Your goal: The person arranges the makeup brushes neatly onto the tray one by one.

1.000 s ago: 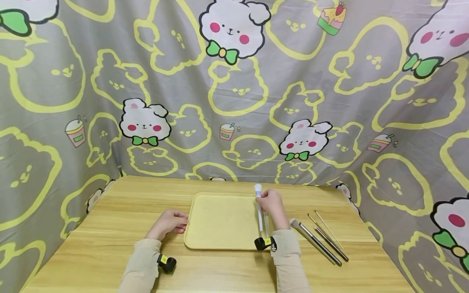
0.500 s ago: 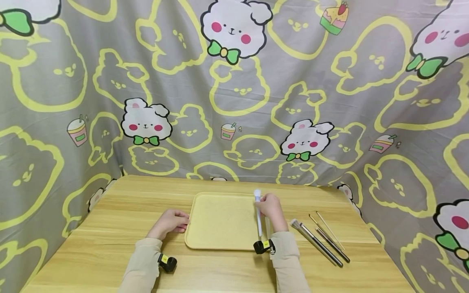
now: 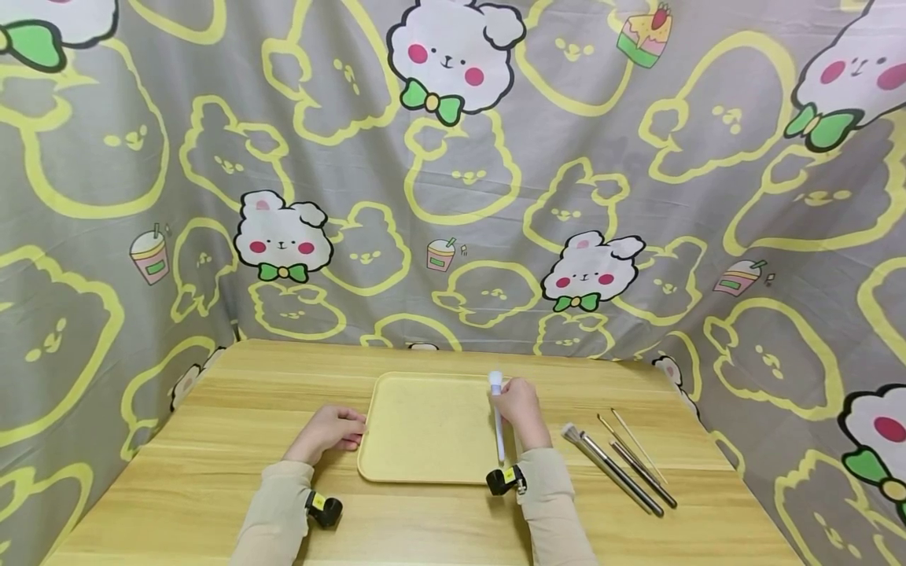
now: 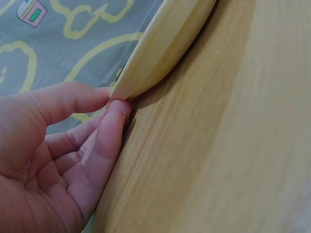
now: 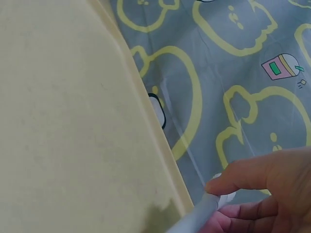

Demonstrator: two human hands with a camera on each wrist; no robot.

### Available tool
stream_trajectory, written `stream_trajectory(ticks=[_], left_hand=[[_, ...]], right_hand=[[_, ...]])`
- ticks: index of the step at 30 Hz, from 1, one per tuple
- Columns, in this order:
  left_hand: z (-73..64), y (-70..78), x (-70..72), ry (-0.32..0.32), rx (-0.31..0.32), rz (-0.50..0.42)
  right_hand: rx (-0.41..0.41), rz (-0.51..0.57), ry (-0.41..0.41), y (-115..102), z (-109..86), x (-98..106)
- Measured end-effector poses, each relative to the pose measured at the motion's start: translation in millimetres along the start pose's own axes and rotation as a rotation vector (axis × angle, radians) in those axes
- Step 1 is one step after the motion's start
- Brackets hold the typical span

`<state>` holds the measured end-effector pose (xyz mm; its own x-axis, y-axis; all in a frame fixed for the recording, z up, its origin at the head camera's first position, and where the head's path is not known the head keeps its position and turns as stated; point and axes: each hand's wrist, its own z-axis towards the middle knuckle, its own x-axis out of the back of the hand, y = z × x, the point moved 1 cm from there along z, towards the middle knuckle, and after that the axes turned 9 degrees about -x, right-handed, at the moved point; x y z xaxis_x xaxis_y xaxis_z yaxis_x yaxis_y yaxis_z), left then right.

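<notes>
A pale yellow rectangular tray (image 3: 430, 431) lies on the wooden table. At its left edge my left hand (image 3: 331, 432) pinches the rim, the thumb on top and fingertips beneath in the left wrist view, where the tray (image 4: 160, 51) shows its outer wall. My right hand (image 3: 520, 409) is over the tray's right part and pinches a white makeup brush (image 3: 499, 436) between thumb and fingers. The brush's white bristles point away from me and its pale lavender handle towards me. In the right wrist view the brush handle (image 5: 197, 216) is close over the tray's edge.
Right of the tray, thick grey-handled makeup brushes (image 3: 623, 475) and thin brushes (image 3: 640, 448) lie slanted on the wooden table (image 3: 425, 527). A grey curtain (image 3: 354, 173) with cartoon prints surrounds the table at the back and sides.
My right hand has come down and slightly nearer to me with the makeup brush, lowering it to the tray's right side. The left hand keeps its place at the rim.
</notes>
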<state>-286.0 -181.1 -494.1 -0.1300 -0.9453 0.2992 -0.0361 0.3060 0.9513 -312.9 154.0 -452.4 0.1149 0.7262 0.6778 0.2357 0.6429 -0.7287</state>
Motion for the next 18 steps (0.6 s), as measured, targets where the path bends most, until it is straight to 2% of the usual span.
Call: stream_trajectory(ticks=[6,13,18], left_hand=[[0.1,0.2,-0.5,0.0,0.008,0.003],[1.1,-2.2,-1.4,0.023,0.018,-0.008],[1.6,-4.1,-1.3,0.022,0.008,-0.002]], right_hand=[[0.006,-0.038,0.024,1.3,-0.6,-3.8],[0.0,-0.032,0.033,2.0,-0.6,-6.9],[0.025,-0.073,0.068,0.9,-1.8,-8.4]])
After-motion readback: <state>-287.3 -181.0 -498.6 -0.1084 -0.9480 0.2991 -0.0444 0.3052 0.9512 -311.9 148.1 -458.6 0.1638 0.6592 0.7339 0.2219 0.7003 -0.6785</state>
